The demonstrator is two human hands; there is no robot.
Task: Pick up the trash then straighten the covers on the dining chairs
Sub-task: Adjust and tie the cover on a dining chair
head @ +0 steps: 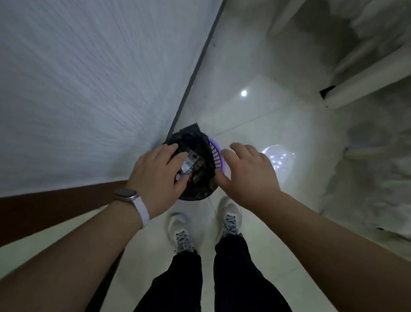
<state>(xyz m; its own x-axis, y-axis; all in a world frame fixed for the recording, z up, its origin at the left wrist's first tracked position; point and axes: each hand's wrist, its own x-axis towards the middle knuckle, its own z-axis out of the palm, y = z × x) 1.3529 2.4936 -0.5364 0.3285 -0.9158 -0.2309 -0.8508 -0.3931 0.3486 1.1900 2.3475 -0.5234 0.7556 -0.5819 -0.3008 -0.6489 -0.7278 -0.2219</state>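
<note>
Left hand: over the bin's 9 o'clock side, fingertips at the trash; whether it pinches any cannot be told.
Trash: wrappers inside the bin; probably light, crinkly and slick, so best pinched at an edge.
Bin: purple, with a black liner.
Right hand: spread and holding nothing, at the bin's 3 o'clock.
Covers: at 2 o'clock, white; likely soft and limp.

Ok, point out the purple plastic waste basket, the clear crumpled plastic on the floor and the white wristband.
Purple plastic waste basket (213, 152): head view, on its latticed rim.
Clear crumpled plastic (281, 157): head view, on its glinting middle.
White wristband (142, 212): head view, on the strap across the wrist.
</note>
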